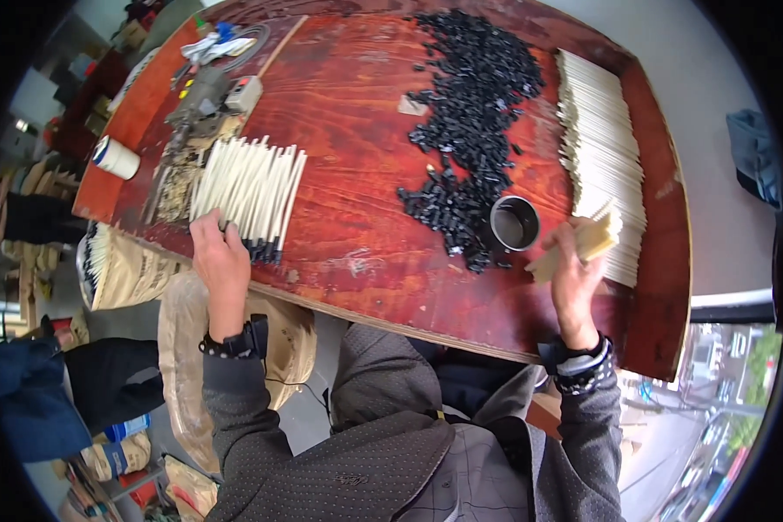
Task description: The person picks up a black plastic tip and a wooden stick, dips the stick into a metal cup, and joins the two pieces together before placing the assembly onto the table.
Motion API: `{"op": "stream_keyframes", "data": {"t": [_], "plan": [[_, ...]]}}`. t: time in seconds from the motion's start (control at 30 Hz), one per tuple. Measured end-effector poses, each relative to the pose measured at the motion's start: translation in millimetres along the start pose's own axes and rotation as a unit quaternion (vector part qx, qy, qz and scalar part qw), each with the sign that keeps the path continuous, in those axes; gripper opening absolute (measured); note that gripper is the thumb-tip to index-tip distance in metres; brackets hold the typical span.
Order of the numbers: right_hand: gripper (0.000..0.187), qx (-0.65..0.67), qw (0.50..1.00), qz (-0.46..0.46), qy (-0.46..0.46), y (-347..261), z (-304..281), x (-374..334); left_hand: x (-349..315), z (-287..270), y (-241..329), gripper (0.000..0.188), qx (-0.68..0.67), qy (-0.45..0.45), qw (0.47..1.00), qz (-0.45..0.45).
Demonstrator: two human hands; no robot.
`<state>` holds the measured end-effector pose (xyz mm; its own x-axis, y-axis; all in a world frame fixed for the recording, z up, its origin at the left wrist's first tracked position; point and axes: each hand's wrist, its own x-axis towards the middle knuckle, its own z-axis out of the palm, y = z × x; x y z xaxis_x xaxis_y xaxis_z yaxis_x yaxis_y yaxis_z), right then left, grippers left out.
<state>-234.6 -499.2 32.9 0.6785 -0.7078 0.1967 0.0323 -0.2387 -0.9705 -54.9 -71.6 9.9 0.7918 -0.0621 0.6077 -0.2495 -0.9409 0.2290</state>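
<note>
My left hand rests at the near left corner of a row of thin pale sticks. Its fingertips touch the sticks there, thumb apart from the fingers, and I see nothing gripped. Black tips show on several near ends in this row. At the right, my right hand is closed around a bundle of pale sticks, held slanted above the table. Just left of that hand stands a round dark cup. Beyond the bundle lies a long stack of similar pale sticks.
Small black pieces are heaped across the middle right of the red wooden table. A machine with a grey switch box and a white spool occupy the left side. Raised boards edge the table.
</note>
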Motion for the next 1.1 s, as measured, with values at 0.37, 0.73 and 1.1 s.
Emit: {"op": "stream_keyframes", "data": {"t": [0.37, 0.73, 1.1], "plan": [[0.016, -0.051, 0.997, 0.024, -0.061, -7.0, -21.7, -8.8, -69.3, 36.5, 196.6, 0.020, -0.399, -0.232, 0.858, 0.225], [0.011, -0.101, 0.986, -0.036, -0.127, 0.8, -40.7, 0.4, -70.5, 43.9, 217.0, 0.015, -0.354, -0.251, 0.868, 0.242], [0.009, -0.158, 0.979, -0.120, -0.037, -28.6, -25.9, 11.1, -72.1, 39.5, 214.2, 0.020, -0.347, -0.286, 0.862, 0.233]]}}
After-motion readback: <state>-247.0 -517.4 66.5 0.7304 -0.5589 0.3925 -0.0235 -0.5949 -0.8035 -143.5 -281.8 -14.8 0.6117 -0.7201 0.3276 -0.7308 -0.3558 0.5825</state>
